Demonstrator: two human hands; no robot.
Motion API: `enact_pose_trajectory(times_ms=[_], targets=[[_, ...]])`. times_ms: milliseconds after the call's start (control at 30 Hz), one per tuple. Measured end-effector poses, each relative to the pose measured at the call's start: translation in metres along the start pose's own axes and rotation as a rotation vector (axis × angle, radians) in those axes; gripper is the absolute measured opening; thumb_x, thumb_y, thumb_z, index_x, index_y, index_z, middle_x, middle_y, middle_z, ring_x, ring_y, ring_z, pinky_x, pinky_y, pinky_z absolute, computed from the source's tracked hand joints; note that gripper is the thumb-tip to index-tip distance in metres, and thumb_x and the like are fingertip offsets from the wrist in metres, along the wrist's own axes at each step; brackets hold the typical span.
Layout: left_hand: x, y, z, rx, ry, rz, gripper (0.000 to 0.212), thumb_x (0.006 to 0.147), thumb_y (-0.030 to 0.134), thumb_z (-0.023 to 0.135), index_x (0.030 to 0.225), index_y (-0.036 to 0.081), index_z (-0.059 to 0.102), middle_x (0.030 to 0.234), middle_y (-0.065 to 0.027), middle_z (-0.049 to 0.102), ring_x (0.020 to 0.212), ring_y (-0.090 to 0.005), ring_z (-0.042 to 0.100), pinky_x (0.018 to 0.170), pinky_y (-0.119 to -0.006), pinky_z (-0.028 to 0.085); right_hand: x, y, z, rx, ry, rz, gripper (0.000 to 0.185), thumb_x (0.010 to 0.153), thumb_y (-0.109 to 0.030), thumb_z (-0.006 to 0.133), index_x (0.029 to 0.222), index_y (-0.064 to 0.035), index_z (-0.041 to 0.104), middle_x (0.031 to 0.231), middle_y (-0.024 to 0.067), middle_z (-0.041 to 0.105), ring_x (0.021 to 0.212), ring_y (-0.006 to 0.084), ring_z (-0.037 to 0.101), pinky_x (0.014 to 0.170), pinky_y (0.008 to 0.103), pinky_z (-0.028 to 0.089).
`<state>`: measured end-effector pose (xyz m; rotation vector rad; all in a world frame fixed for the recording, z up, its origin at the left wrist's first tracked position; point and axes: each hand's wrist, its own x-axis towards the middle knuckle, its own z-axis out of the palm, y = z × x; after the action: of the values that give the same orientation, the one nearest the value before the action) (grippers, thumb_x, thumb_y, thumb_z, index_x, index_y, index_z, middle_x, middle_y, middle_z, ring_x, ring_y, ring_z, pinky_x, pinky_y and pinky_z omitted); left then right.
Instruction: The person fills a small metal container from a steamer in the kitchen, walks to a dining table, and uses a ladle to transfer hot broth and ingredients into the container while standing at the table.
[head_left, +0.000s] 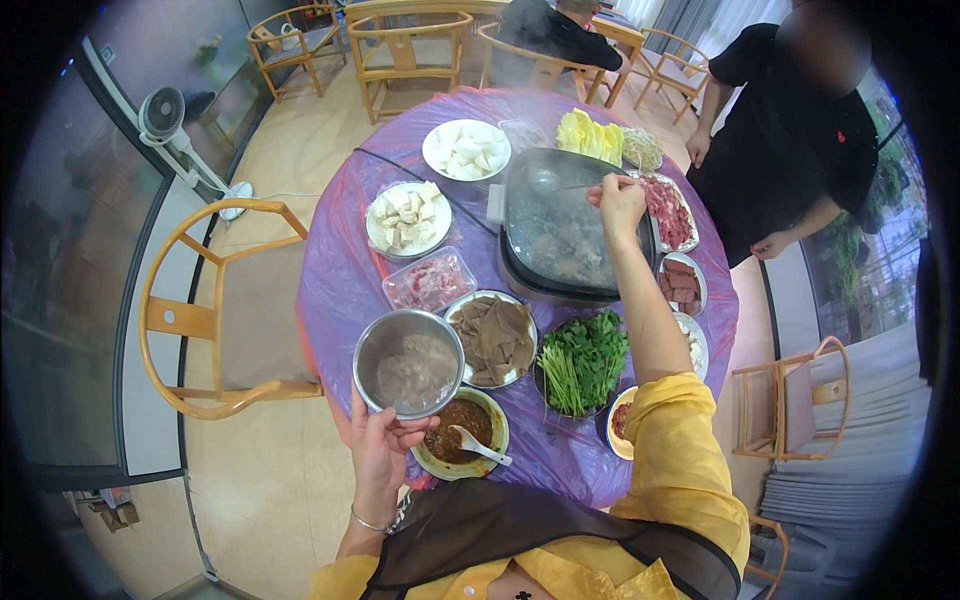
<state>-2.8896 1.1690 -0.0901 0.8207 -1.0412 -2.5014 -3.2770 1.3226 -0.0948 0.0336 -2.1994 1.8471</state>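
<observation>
My left hand (382, 442) grips the lower rim of a stainless steel bowl (409, 364), which is tilted and holds cloudy, greyish liquid. Over the electric hot pot (517, 262), my right hand (621, 202) holds the thin handle of a metal ladle (544, 181). The ladle's head lies at the broth's surface on the far left side. Steam rises from the broth (555, 232), where pale clumps of food float. Just beyond the steel bowl sits a plate of brown slices (495, 341). Partly beneath the bowl is a yellow-green bowl of dark sauce (454, 435) with a white spoon (480, 446).
Around the pot stand tofu (409, 217), boxed meat (430, 279), white chunks (466, 150), cabbage (590, 135), red meat (666, 214) and green herbs (583, 360). A black cord (427, 184) crosses the purple plastic cover (337, 240). One person (787, 142) stands at right; another (562, 34) sits beyond.
</observation>
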Motion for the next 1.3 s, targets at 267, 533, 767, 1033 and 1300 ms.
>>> enact_pose_trajectory(times_ms=[267,533,767,1033,1300], targets=[[0.000,-0.001,-0.002,-0.001,0.003,0.006,0.061,0.079,-0.001,0.028,0.135,0.012,0.008,0.097,-0.0253,0.056,0.071,-0.0298,0.064,0.050,-0.025,0.055,0.006,0.000,0.005,0.011,0.000,-0.004,0.021,0.079,-0.013,0.049,0.075,0.0065,0.055,0.057,0.0111,0.060,0.047,0.0140,0.058,0.046,0.0238,0.047],[-0.003,-0.001,-0.004,-0.027,0.010,0.005,0.061,0.079,-0.001,0.027,0.135,0.013,0.006,0.097,-0.0261,0.055,0.071,-0.0305,0.063,0.050,-0.025,0.055,0.010,0.005,0.011,0.006,0.009,-0.012,0.021,0.079,-0.014,0.049,0.075,0.0055,0.055,0.056,0.0112,0.060,0.047,0.0142,0.058,0.046,0.0244,0.047],[-0.005,0.000,-0.004,-0.013,0.015,0.014,0.062,0.079,-0.001,0.026,0.135,0.013,0.005,0.096,-0.0275,0.055,0.070,-0.0308,0.063,0.050,-0.025,0.056,0.020,0.010,0.011,-0.103,0.046,-0.046,0.023,0.078,-0.015,0.049,0.068,0.0047,0.056,0.053,0.0103,0.059,0.046,0.0145,0.058,0.047,0.0262,0.047],[-0.006,-0.003,-0.007,-0.032,0.003,0.020,0.061,0.080,-0.001,0.027,0.135,0.013,0.006,0.097,-0.0265,0.055,0.070,-0.0309,0.063,0.051,-0.025,0.056,0.022,0.010,0.018,-0.086,0.009,-0.080,0.025,0.079,-0.018,0.049,0.071,0.0045,0.057,0.054,0.0106,0.059,0.046,0.0155,0.058,0.047,0.0271,0.047],[-0.009,-0.004,-0.009,-0.041,0.010,0.021,0.059,0.081,-0.001,0.028,0.135,0.013,0.008,0.098,-0.0254,0.055,0.071,-0.0312,0.063,0.051,-0.025,0.056,0.006,-0.001,0.021,-0.153,-0.053,-0.118,0.024,0.080,-0.019,0.048,0.074,0.0034,0.057,0.054,0.0100,0.059,0.048,0.0152,0.059,0.049,0.0266,0.047]])
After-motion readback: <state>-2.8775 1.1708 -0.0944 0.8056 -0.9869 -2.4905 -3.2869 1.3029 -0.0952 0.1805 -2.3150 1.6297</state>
